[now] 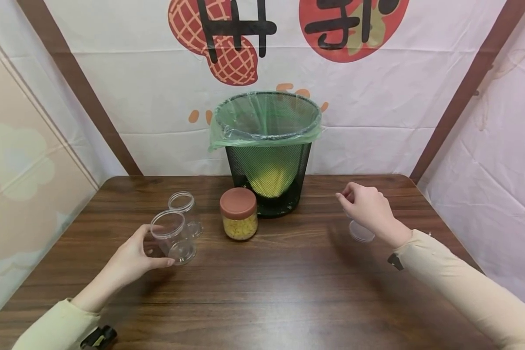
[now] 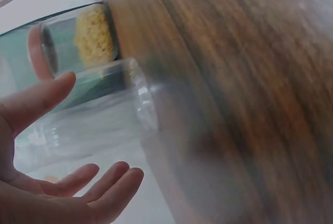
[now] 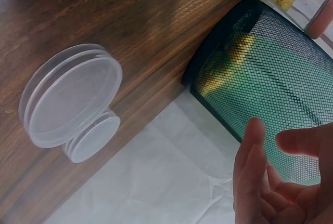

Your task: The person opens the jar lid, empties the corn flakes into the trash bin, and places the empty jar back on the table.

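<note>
In the head view my left hand (image 1: 133,255) is around the front clear jar (image 1: 175,243), which stands upright with its mouth uncovered. Thumb and fingers lie on opposite sides of it; in the left wrist view they look spread, with contact hard to tell. Just behind is a second clear uncovered jar (image 1: 184,206). My right hand (image 1: 369,209) hovers over the table's right side, loosely bent and holding nothing. Below it lies a large clear lid (image 3: 75,99); the right wrist view also shows a smaller clear lid (image 3: 96,138) beside it.
A jar with a reddish-brown lid (image 1: 238,204) and yellow flaky contents stands near the middle. Behind it is a black mesh bin (image 1: 304,165) with a green bag liner (image 1: 267,141) and something yellow inside. A printed cloth (image 1: 157,107) hangs behind the wooden table (image 1: 280,291).
</note>
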Motion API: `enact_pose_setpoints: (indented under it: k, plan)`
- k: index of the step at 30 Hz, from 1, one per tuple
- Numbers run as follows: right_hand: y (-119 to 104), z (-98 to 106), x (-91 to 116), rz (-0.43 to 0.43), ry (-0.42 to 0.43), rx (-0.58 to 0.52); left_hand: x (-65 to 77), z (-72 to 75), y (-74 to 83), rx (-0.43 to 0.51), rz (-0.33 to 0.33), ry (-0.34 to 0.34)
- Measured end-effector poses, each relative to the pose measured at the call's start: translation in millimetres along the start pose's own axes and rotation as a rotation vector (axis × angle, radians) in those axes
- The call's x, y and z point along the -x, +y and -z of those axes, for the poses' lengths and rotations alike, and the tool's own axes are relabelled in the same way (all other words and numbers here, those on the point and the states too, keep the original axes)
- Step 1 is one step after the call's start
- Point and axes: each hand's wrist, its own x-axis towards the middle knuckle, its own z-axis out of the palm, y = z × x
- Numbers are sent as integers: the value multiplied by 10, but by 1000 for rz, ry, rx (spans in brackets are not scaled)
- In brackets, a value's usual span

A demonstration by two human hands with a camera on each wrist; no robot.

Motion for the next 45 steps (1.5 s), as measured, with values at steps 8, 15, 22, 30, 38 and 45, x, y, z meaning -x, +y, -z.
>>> enact_pose_setpoints:
  k: [8, 15, 22, 30, 38, 45]
  plan:
    - [-153, -35, -8, 8, 10, -13, 179, 161, 93, -42, -33, 96]
    - [-310, -89, -29, 29, 3, -57, 283, 273, 263, -45, -65, 258]
    - [-484, -185, -54, 40, -11, -101, 326, 277, 429, -38, -101, 392]
    - [-689, -313, -68, 98, -15, -125, 279, 229, 555, -1, -164, 464]
    - [-888, -453, -63, 145, -50, -142, 177, 144, 633, 33, -221, 442]
    - [-1052, -562, -72, 203, -97, -151, 129, 69, 680, 35, -257, 447]
